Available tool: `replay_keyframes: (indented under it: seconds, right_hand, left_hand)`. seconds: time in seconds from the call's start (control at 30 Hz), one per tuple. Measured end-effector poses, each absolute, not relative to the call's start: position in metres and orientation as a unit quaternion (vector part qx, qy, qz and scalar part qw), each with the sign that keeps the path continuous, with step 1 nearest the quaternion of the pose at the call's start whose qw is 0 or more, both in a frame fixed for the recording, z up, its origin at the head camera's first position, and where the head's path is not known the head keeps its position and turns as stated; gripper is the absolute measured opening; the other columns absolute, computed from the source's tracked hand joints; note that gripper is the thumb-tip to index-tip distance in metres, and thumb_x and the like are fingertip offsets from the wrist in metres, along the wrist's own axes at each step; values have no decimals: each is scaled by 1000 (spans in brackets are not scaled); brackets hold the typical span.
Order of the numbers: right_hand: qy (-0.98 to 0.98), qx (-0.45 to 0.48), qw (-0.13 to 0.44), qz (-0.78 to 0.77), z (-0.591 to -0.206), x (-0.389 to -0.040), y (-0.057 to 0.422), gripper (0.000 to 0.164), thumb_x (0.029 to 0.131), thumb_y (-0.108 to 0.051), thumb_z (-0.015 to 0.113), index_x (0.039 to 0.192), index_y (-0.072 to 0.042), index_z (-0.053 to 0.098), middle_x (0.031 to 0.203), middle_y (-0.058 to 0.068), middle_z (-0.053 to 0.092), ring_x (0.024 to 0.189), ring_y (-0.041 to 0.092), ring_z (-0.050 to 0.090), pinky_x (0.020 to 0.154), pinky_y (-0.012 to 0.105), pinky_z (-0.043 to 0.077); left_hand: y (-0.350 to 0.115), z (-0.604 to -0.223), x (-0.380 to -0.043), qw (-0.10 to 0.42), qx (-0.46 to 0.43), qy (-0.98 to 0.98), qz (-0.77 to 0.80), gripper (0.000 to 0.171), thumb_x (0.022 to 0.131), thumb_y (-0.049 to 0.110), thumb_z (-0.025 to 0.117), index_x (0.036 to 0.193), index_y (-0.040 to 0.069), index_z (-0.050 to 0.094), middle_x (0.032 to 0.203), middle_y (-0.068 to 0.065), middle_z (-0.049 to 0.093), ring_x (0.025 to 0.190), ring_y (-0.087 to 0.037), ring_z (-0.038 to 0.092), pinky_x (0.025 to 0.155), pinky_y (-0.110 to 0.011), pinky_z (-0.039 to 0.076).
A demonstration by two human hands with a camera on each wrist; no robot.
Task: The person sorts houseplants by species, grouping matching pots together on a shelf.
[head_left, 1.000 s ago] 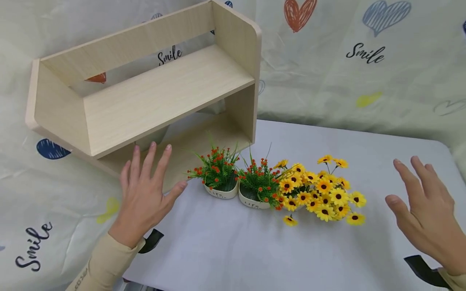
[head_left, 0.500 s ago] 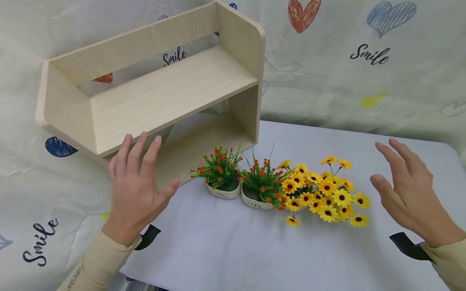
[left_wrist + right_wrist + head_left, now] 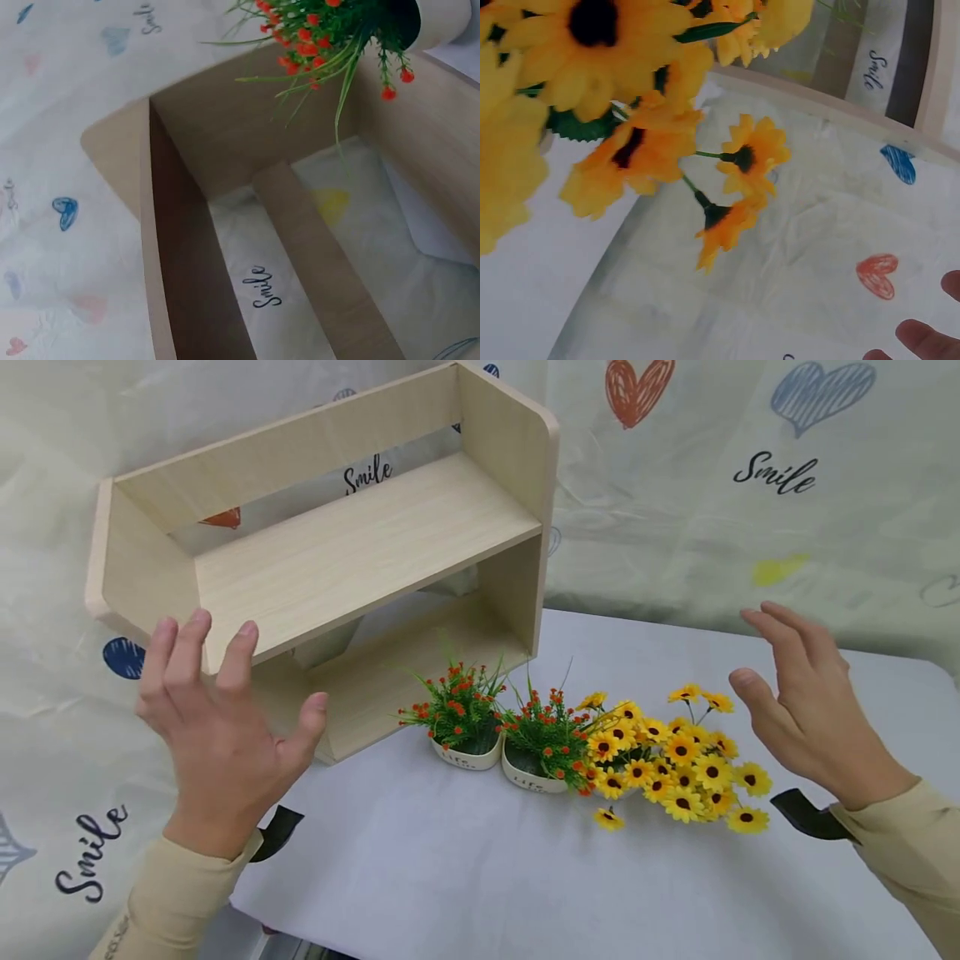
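Observation:
My left hand (image 3: 225, 735), fingers spread and slightly bent, is raised at the left front corner of a two-tier wooden shelf (image 3: 367, 539); its fingertips overlap the upper board in the head view. My right hand (image 3: 813, 714) is held up over the table, right of the yellow flowers (image 3: 678, 768), with nothing in it. Two white oval pots of red-flowered greenery, the left plant (image 3: 459, 714) and the right plant (image 3: 546, 735), stand before the shelf's right end. Yellow petals (image 3: 754, 154) loom in the right wrist view, with a few fingertips (image 3: 926, 341) at its lower right.
A white-covered table (image 3: 480, 877) carries the shelf and plants. Behind hangs a pale cloth (image 3: 645, 527) printed with hearts and "Smile". Some partly hidden items (image 3: 292, 947) lie below the table's front left edge.
My left hand has moved left and up towards the shelf's left end. My right hand has moved left and upward, closer to the yellow flowers. The head view has shifted slightly; the plants stay put.

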State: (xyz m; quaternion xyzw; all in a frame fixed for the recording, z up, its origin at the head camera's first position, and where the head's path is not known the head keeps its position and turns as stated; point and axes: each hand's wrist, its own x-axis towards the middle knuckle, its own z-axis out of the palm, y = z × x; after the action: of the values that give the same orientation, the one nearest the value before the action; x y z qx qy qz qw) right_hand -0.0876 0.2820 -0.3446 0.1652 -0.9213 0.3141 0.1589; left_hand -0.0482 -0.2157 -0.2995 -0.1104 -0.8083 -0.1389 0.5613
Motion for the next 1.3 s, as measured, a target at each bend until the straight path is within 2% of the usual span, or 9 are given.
replay_keyframes:
  seconds: [0.17,0.23,0.37,0.47,0.63,0.77,0.97,1.17,1.3]
  right_hand:
    - [-917,179,154,323,-333,-106,265,65,106,-45,48,161,-14,32,165,25,27,148,52,27,114,77,20]
    - [-914,184,155,326,-329,-113,259,65,106,-45,48,161,-15,32,163,25,29,144,52,30,111,76,23]
    - [-910,194,159,330,-320,-126,247,64,106,-48,46,160,-16,32,161,27,32,140,52,34,108,76,25]
    - [-909,198,161,330,-314,-137,239,64,106,-50,44,160,-16,33,158,29,33,139,52,34,107,76,25]
    - [-909,186,147,343,-306,-156,222,68,105,-55,44,159,-16,34,157,29,33,140,49,34,109,72,26]
    - [-903,165,124,378,-300,-172,204,69,105,-54,45,161,-16,33,160,23,33,144,47,36,109,71,28]
    - [-910,165,84,371,-295,-201,178,78,102,-61,44,163,-15,26,164,20,27,149,44,34,115,69,29]
    - [-916,166,61,360,-294,-230,153,77,102,-59,45,164,-16,23,167,18,25,151,41,34,119,67,30]
    - [-915,177,66,355,-291,-243,136,79,101,-62,44,162,-15,26,164,20,29,151,39,36,119,63,32]
  left_hand:
    - [-224,-289,-55,616,-69,-760,-196,62,87,65,53,132,22,49,139,-17,43,137,-43,34,124,-59,15]
    - [-231,-284,-56,629,-49,-745,-219,72,83,65,57,134,15,47,141,-18,40,139,-40,32,126,-54,15]
    - [-246,-280,-56,625,-11,-737,-256,100,76,67,64,131,-13,41,145,-21,37,145,-34,27,130,-46,12]
    - [-257,-281,-54,609,14,-748,-264,110,73,70,66,131,-19,37,148,-18,37,147,-30,27,131,-42,9]
    - [-271,-282,-55,587,45,-762,-269,108,70,64,69,134,-17,36,152,-12,36,148,-24,25,130,-37,8]
    - [-278,-286,-58,565,68,-775,-276,105,70,57,74,139,-12,36,155,-9,34,148,-19,24,130,-34,9]
    - [-277,-293,-60,534,82,-795,-276,98,73,53,72,144,-3,37,148,-6,37,139,-14,30,123,-32,20]
    - [-274,-297,-60,514,71,-808,-278,83,80,47,61,148,8,38,146,-7,43,135,-23,36,118,-32,21]
    - [-278,-306,-64,510,69,-816,-264,77,83,49,58,146,9,41,139,-17,48,125,-33,38,114,-35,21]
